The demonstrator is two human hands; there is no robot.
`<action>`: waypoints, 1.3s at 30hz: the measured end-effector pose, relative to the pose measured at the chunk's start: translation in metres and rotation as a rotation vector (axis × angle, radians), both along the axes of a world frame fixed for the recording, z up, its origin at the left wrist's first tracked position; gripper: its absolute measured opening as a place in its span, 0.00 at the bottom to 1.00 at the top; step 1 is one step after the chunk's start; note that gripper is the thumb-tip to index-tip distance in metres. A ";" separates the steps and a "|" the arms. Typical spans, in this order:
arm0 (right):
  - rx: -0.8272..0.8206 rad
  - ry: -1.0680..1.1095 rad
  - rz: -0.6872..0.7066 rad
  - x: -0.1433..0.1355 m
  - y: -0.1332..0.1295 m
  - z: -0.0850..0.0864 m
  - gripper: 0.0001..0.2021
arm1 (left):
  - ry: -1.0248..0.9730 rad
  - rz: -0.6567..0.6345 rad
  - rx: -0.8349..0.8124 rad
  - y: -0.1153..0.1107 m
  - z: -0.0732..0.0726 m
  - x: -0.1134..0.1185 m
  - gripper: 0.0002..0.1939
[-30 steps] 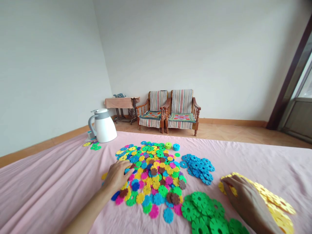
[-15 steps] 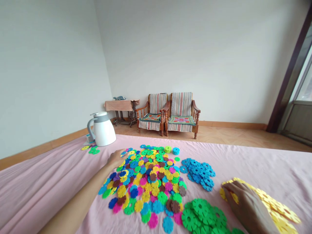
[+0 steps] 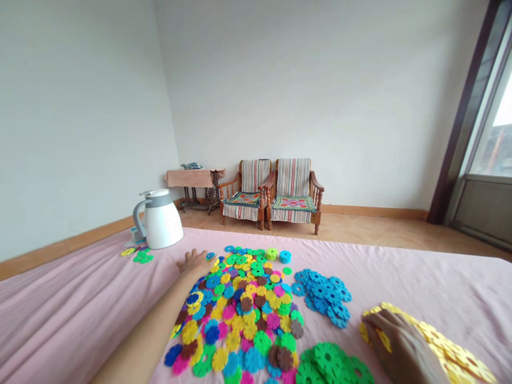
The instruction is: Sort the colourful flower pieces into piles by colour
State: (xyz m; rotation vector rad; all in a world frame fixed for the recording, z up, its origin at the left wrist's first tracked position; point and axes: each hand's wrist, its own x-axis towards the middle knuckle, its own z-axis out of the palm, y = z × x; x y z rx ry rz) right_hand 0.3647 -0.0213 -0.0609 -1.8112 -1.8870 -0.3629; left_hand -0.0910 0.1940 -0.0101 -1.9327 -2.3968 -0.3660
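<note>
My left hand lies at the far left edge of a mixed heap of small notched snowflake discs in several colours. Its fingers are spread, and it holds nothing that I can see. My right hand is bent over the near-left end of a row of larger yellow snowflake discs. Thumb and fingers close around yellow discs there, partly hidden under the palm. Between the hands lie a pile of large blue snowflake discs and, nearer me, a pile of large green ones.
A white and grey jug stands at the left on the pink cloth, with a few loose discs before it. Small green and blue stacks sit behind the heap. Two wooden armchairs stand beyond.
The view has shifted slightly, so the scene sits lower and a little left. My left hand's fingers have spread apart at the heap's edge. My right hand stays on the yellow discs.
</note>
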 end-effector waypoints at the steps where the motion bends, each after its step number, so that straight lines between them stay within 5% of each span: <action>1: 0.000 0.002 0.003 0.000 0.000 0.000 0.13 | 0.004 -0.033 0.007 -0.006 0.000 0.003 0.29; 9: -0.020 0.031 0.053 -0.006 0.000 0.002 0.13 | -0.113 -0.393 -0.003 -0.050 0.007 0.023 0.24; 15: 0.027 0.011 0.067 -0.006 -0.001 0.002 0.12 | -0.265 -0.650 -0.118 -0.046 0.023 0.039 0.31; 23: 0.032 -0.007 0.099 -0.004 0.002 0.004 0.11 | -0.210 -0.436 0.006 0.030 0.015 0.068 0.22; 28: 0.042 -0.026 0.090 -0.006 0.003 0.003 0.10 | -0.145 -0.267 -0.056 0.061 -0.001 0.083 0.28; 34: 0.038 -0.020 0.118 -0.009 0.002 0.005 0.10 | -0.089 -0.449 -0.113 0.057 -0.007 0.116 0.25; 39: 0.042 -0.027 0.144 -0.008 0.003 0.004 0.10 | -0.055 -0.639 -0.148 0.041 -0.002 0.122 0.23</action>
